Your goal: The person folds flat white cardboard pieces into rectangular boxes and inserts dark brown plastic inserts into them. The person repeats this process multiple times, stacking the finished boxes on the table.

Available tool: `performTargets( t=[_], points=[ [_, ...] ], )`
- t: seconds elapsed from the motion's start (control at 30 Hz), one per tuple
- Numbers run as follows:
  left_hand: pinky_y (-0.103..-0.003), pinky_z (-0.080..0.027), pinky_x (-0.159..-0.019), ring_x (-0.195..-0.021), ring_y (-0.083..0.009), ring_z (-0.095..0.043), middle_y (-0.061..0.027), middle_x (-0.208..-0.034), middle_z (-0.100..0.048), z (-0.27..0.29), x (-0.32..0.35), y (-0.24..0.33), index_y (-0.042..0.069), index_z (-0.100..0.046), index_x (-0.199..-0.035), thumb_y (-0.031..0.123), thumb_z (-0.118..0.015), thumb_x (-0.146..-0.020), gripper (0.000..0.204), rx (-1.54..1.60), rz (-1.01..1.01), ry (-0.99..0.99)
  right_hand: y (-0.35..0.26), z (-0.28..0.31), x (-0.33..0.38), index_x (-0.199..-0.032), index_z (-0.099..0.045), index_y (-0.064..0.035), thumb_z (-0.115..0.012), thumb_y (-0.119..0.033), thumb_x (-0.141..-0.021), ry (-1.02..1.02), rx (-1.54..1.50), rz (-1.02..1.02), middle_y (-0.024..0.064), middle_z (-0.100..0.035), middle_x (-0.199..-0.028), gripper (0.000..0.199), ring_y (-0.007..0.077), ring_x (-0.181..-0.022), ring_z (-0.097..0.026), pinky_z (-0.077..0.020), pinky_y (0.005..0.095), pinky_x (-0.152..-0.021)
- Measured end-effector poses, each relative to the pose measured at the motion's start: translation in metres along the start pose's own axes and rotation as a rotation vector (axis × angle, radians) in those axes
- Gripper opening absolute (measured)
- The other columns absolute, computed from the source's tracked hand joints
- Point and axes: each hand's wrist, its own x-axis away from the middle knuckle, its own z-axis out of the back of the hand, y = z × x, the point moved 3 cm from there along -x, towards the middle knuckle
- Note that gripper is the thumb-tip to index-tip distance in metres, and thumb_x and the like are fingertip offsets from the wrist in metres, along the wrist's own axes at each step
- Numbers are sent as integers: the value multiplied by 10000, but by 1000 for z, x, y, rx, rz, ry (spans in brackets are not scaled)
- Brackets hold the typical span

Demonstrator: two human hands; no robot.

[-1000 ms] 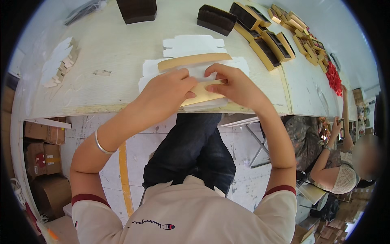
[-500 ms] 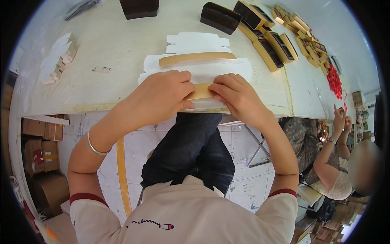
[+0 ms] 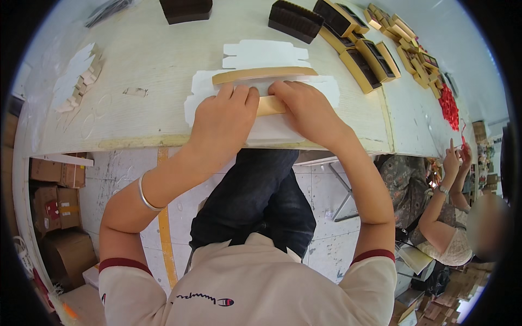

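Both the left hand (image 3: 224, 120) and the right hand (image 3: 304, 111) have slid together and now press flat, fingers spread, on the gold cardboard strip (image 3: 270, 105) over the white die-cut card sheet (image 3: 272, 127) at the pale table (image 3: 147, 65) edge, flattening the fold beneath them.

White flat card blank (image 3: 261, 127) with gold strips (image 3: 265, 74) lies at table's near edge.

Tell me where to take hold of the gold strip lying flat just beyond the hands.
Probably best at the right end of the gold strip, coming from the right. It lies flat on the white card blank, long and thin, and both ends are free; the left hand and right hand crowd its near edge.
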Motion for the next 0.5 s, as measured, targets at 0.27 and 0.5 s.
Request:
performTargets(
  t=[0.27,0.5],
  points=[
    [-317,-435,-897,-1036,-226,-545,-96,-1205,-548,36,-18,-59,109,-540,-1260,133,-564,-877,384,413,-61,227,-22,33,20,-951,-584,-56,-591,44,-673,50,128,209,81,-557,-877,295,265,-878,-539,-404,352,-771],
    [-346,-434,-947,-1202,-230,-471,-73,-1342,-474,36,1,-44,81,-507,-1303,-20,-489,-856,458,880,-289,-341,-11,53,30,-949,-614,-54,-632,35,-633,110,215,218,54,-602,-1010,329,256,-1004,-536,-394,367,-888]
  ],
)
